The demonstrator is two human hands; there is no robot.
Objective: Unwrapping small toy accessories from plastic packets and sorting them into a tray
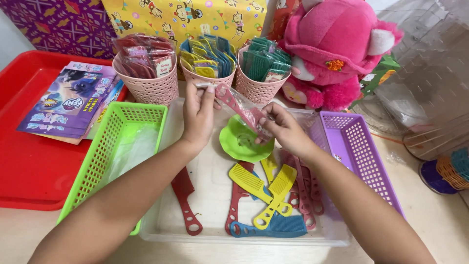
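Note:
Both my hands hold one pink comb [238, 106] that sits inside a clear plastic sleeve. My left hand [198, 116] pinches the sleeve's upper end, while my right hand [282, 128] grips the lower end. They hover above a clear shallow tray [166, 222]. In the tray lie a green round dish [240, 142] and several loose combs: yellow ones [273, 188], pink ones [305, 195], a blue one [281, 226] and dark red ones [184, 198].
A green basket [105, 146] with clear sleeves stands left of the tray, a purple basket [359, 151] right. Three pink baskets [151, 85] of packed combs line the back. A red tray [24, 166] holds booklets; a pink plush toy [334, 49] sits behind.

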